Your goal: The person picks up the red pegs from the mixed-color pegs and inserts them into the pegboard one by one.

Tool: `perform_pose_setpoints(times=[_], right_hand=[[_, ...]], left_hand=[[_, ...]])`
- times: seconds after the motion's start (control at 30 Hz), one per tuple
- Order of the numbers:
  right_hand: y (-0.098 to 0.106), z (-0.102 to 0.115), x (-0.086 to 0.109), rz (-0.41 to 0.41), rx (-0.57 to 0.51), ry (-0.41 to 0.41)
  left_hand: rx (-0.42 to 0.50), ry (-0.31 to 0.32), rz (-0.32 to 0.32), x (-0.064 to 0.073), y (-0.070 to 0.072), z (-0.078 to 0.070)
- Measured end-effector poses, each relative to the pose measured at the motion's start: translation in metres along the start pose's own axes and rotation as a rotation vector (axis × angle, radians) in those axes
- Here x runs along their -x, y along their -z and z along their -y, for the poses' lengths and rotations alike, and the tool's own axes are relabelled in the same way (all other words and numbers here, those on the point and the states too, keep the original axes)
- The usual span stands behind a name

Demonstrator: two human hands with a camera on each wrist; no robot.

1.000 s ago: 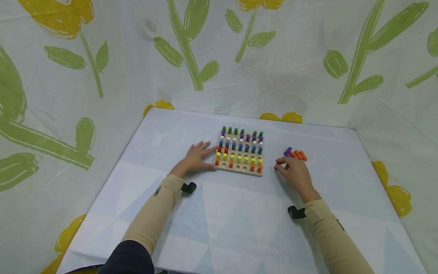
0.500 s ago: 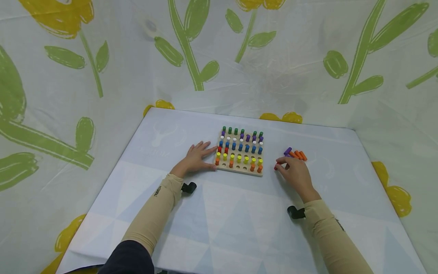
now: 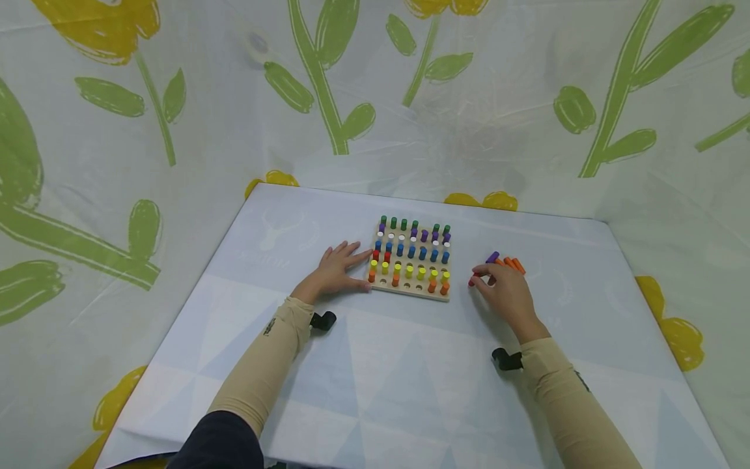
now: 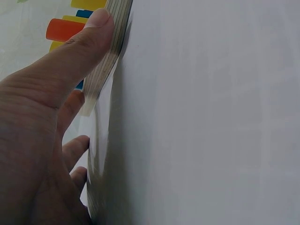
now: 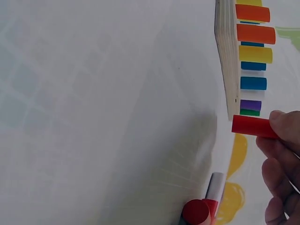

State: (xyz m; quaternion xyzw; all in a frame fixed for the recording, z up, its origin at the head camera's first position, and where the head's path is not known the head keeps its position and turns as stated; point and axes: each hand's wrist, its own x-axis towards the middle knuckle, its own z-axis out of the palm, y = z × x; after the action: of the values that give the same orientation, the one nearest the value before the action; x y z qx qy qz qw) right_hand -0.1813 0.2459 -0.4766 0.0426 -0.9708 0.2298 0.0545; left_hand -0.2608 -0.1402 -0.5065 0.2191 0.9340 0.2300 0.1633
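Observation:
A wooden peg board (image 3: 410,293) with rows of coloured pegs lies on the table. My left hand (image 3: 333,272) is spread at its left side, fingers fairly straight. In the left wrist view the thumb (image 4: 96,35) touches the board's edge beside an orange peg (image 4: 64,30). Right of the board, my right hand (image 3: 506,296) pinches a red peg (image 5: 252,126) between thumb and fingers, just above the table. The board's red row holds pegs only at its left end. The right palm is hidden in the head view.
Loose orange pegs (image 3: 515,264) and a purple peg (image 3: 493,256) lie beyond my right hand, partly covered by it. In the right wrist view, a white peg (image 5: 215,185) and another red peg (image 5: 196,212) show near the bottom. Patterned cloth covers the table (image 3: 404,378).
My right hand has shifted very slightly left and away from me with the red peg, covering more of the loose pegs. The left hand and board stay put.

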Motion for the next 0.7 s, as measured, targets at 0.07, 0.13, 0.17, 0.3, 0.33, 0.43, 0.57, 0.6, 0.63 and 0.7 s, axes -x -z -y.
perform_pose_setpoints(times=[0.07,0.13,0.17,0.3,0.33,0.43,0.57,0.6,0.63,0.7], right_hand=[[0.0008,0.0008,-0.0009,0.0,-0.005,0.002],[0.002,0.0021,-0.0015,0.0,-0.01,0.006],[0.0024,0.0025,-0.0019,0.001,-0.012,0.007],[0.0042,0.0043,-0.0036,-0.001,-0.02,0.014],[0.0043,0.0046,-0.0039,-0.001,-0.021,0.015],[0.0044,0.0054,-0.0049,-0.005,-0.022,0.022],[0.004,0.0058,-0.0061,-0.008,-0.028,0.037],[0.0041,0.006,-0.0064,-0.009,-0.029,0.04],[0.0042,0.0063,-0.0067,-0.01,-0.029,0.044],[0.0045,0.0073,-0.0072,-0.009,-0.029,0.05]], left_hand=[[0.0,0.001,0.001,-0.0003,-0.0001,0.0],[0.0,0.002,0.002,-0.0005,-0.0002,0.0],[0.0,0.003,0.003,-0.0006,-0.0002,-0.0001],[-0.003,0.004,0.004,-0.0004,-0.0001,-0.0003],[-0.001,0.005,0.004,-0.0004,0.0,-0.0004],[0.006,0.007,0.005,-0.0001,0.0003,-0.0006],[0.01,0.008,0.006,0.0002,0.0004,-0.0007],[0.009,0.008,0.006,0.0002,0.0004,-0.0006],[0.007,0.008,0.006,0.0002,0.0003,-0.0006],[0.004,0.007,0.005,0.0005,0.0002,-0.0005]])
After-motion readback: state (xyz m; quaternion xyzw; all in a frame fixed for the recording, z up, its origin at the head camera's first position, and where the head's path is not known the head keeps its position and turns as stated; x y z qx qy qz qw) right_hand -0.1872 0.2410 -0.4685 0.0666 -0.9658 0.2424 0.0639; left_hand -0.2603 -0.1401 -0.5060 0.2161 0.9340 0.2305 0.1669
